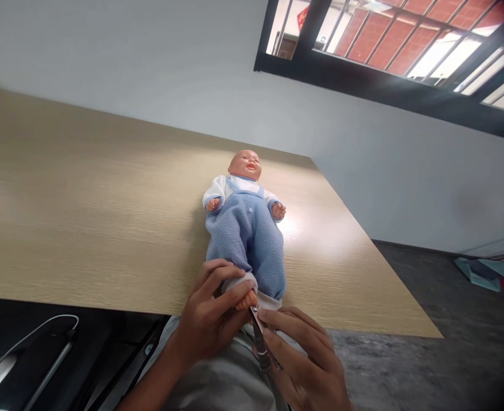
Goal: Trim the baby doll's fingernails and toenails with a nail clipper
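A baby doll (248, 228) lies on its back on the table, its head toward the wall and its legs toward me. It wears blue fleece overalls and a white top. My left hand (213, 299) is closed around the doll's foot (246, 299), near the pale cuff of the trouser leg. In my right hand (305, 354) is a metal nail clipper (260, 342), gripped between thumb and fingers. The clipper's head is at the doll's toes; whether its jaws touch them I cannot tell. The doll's other foot is hidden.
The light wooden table (84, 200) ends in a corner at the lower right. Behind it is a grey wall (127, 57) with a barred window (384, 40). A black surface with a white cable (55, 317) is at lower left. Light blue items (483, 273) lie on the dark floor.
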Available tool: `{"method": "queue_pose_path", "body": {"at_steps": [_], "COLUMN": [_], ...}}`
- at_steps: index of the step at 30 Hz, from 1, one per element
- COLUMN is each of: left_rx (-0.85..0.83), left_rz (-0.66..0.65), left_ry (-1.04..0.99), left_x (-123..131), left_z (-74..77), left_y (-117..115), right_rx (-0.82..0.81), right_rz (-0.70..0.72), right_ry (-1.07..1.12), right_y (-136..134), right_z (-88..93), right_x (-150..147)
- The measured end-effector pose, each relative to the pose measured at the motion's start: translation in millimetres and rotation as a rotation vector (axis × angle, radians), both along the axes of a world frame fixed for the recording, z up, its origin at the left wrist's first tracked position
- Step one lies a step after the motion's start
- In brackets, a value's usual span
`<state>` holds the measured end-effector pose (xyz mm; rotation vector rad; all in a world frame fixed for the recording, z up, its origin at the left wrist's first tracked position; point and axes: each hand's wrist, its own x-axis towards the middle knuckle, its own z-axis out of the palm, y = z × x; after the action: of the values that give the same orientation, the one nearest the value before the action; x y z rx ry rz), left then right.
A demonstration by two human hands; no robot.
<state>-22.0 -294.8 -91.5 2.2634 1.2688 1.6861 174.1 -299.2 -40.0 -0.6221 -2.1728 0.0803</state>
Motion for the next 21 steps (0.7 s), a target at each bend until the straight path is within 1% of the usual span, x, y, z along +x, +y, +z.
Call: {"method": "queue_pose_path", "body": {"at_steps": [3, 10, 14, 17, 21], "left_rx": [0.009, 0.006, 0.004, -0.002, 0.003], "left_rz": [-0.001, -0.008, -0.009, -0.014, -0.011], "left_ry": [-0.002, -0.015, -0.012, -0.022, -0.029], "left_x": [0, 0, -1, 0, 0], "left_z": [-0.4, -0.9, -0.3, -0.1, -1.7], "left_y": [0, 1, 1, 1, 2], "right_rx": [0.031, 0.01, 0.035, 0.023, -0.009], "right_rz": [0.008, 0.055, 0.016, -0.011, 0.034], "right_ry": [0.026, 0.057, 0.059, 0.069, 0.033], "right_y": [1, 6, 2, -1, 0], "right_z": [-2.5, -9.4, -15.5, -20.0, -18.9], "right_x": [-1, -3, -1, 2, 1]}}
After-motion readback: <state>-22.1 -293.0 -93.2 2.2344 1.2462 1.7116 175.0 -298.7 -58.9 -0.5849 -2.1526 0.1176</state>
